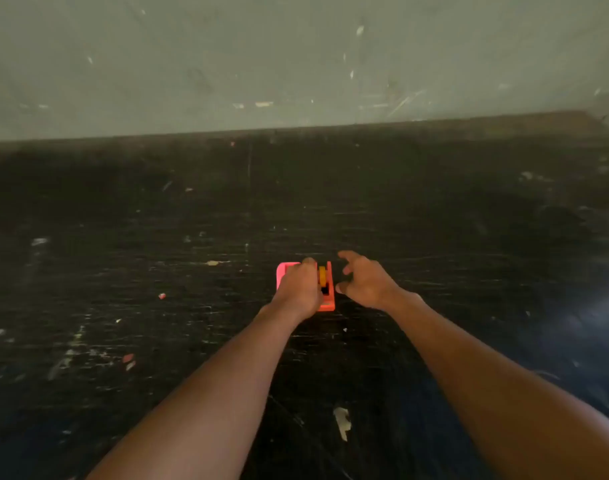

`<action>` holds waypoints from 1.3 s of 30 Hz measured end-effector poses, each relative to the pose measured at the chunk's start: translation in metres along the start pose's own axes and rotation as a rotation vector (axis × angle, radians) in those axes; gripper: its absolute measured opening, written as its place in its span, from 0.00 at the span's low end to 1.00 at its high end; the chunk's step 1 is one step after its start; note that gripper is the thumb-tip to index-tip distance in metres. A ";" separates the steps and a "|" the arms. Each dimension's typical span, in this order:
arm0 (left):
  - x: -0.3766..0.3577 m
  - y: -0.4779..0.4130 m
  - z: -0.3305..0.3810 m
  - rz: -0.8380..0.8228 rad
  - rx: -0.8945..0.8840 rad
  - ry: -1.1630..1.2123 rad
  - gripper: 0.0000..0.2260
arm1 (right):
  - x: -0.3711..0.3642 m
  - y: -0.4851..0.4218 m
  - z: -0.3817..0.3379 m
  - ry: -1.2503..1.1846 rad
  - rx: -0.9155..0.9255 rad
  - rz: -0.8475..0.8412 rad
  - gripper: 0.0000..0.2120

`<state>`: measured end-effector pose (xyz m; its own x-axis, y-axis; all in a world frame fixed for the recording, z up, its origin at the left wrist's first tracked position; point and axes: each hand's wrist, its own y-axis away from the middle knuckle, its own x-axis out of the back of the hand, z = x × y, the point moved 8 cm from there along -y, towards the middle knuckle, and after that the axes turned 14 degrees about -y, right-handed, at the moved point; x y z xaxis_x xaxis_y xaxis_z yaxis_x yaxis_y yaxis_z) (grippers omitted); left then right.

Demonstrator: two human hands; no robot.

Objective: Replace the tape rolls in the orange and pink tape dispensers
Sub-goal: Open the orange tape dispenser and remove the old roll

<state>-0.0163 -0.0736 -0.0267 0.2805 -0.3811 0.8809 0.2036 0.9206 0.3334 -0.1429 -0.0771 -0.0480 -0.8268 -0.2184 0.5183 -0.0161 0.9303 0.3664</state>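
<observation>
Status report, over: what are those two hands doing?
Left hand grips pink dispenser. Right hand open beside orange dispenser, roll inside. Nothing blocking.

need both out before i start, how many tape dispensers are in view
2. The pink dispenser lies partly under the left hand, which grips it; the orange dispenser sits beside it on its right, near the open right hand. The left hand could hide something small.

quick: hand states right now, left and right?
Left hand: curled over the pink tape dispenser, gripping it.
Right hand: open, fingers spread, holding nothing, beside the orange tape dispenser.
</observation>
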 end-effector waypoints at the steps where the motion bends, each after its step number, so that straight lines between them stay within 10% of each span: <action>1: -0.005 -0.007 -0.001 -0.013 0.017 -0.014 0.14 | -0.003 -0.004 0.002 -0.022 0.009 -0.019 0.38; 18: -0.019 -0.006 0.009 -0.086 0.039 -0.080 0.16 | -0.011 0.014 0.019 -0.173 0.054 -0.095 0.37; 39: -0.050 0.280 -0.044 -0.041 -0.119 0.073 0.07 | -0.114 0.293 -0.005 -0.067 0.154 -0.074 0.23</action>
<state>0.0681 0.1989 0.0080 0.3364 -0.4270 0.8394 0.3247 0.8892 0.3223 -0.0507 0.2192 0.0044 -0.8555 -0.2728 0.4401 -0.1603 0.9477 0.2759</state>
